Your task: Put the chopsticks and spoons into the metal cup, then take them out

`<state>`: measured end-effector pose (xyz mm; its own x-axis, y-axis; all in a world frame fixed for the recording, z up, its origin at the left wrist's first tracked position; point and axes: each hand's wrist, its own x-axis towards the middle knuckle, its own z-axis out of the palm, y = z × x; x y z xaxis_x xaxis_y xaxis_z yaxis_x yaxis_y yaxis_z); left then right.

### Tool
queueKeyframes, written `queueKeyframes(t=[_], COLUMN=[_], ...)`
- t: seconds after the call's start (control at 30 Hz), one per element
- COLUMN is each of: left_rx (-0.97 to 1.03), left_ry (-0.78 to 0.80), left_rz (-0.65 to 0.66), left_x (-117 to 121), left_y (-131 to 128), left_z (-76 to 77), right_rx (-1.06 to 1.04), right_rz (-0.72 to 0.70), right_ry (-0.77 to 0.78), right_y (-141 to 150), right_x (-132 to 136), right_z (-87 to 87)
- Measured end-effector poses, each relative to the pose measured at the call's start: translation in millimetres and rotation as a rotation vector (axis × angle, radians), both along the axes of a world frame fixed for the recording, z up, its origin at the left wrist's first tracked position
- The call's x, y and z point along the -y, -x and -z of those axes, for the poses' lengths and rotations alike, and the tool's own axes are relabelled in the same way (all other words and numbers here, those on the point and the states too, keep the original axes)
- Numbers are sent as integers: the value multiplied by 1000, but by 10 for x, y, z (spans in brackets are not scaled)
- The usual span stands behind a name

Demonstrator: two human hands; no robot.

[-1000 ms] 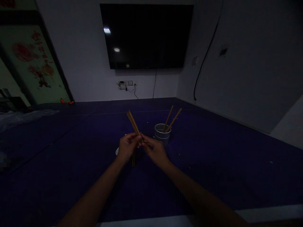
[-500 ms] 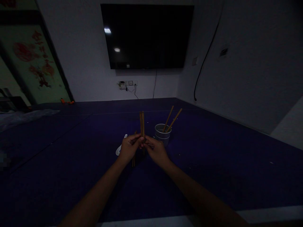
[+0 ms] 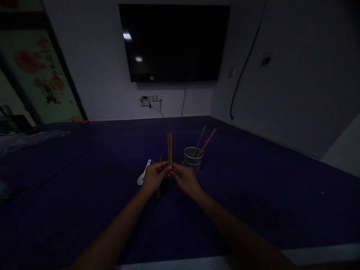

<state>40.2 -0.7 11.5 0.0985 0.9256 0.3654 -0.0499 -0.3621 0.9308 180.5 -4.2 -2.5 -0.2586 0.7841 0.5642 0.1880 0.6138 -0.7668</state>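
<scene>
Upright between my hands stands a pair of wooden chopsticks (image 3: 170,146), pinched near the middle. My left hand (image 3: 154,175) is closed on them from the left, and my right hand (image 3: 184,178) grips them from the right, with the fingertips of both meeting. Partly hidden behind my left hand, more chopsticks (image 3: 158,192) lie on the purple surface. A white spoon (image 3: 144,174) rests just left of them. Behind my right hand is a grey metal cup (image 3: 193,160), with two chopsticks (image 3: 206,143) leaning out of it to the right.
The purple surface (image 3: 253,180) reaches back to the wall, with small white specks on it. Clear plastic wrap (image 3: 36,140) lies at the far left, near small orange objects (image 3: 83,122). A large television (image 3: 177,43) hangs above wall sockets (image 3: 152,99).
The held chopsticks have swung from leaning left to upright and moved slightly right. My hands have parted from the spoon a little, so more of it shows.
</scene>
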Motion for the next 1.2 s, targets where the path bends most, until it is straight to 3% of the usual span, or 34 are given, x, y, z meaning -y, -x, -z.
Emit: queueKeyframes(t=[0.33,0.63,0.83,1.2], left_rx=[-115,-319,-414,-496], left_ry=[-43,-361,-483,-488], left_rz=[19,-204,-166,-59], left_x=[-15,-7,50,39], left_y=[11,38,15,18], left_z=[59,50,0,-5], right_rx=[269,-34,-104,-125], right_rz=[160,271,234,261], right_ry=[-83,-30,-81,-121], right_y=[-68,-68,-92,-93], right_x=[9,11,51,57], right_z=[-41,-68,-146,-150])
